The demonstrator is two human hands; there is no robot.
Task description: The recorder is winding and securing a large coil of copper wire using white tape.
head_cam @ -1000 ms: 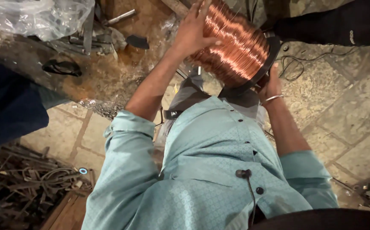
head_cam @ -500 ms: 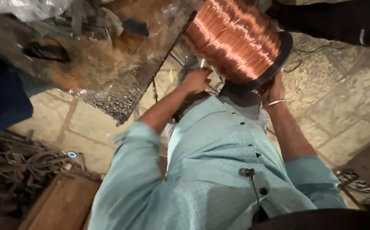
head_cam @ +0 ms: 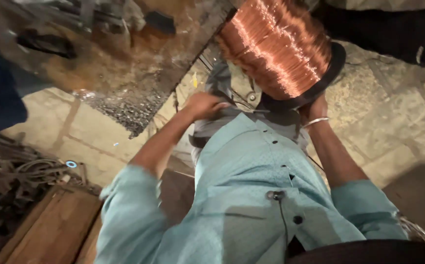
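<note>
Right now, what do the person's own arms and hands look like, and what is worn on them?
Both arms wear light blue-green shirt sleeves pushed up to about the elbow, so the forearms are bare. The left hand is bare, with no glove, and no ring is visible. The right hand is bare too, and a thin silver bracelet circles its wrist. No watch shows.

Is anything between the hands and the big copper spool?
Nothing visible. The right hand already presses against the spool's black bottom rim. The left hand is lower down at the shirt, apart from the spool, with only open space between them.
</note>
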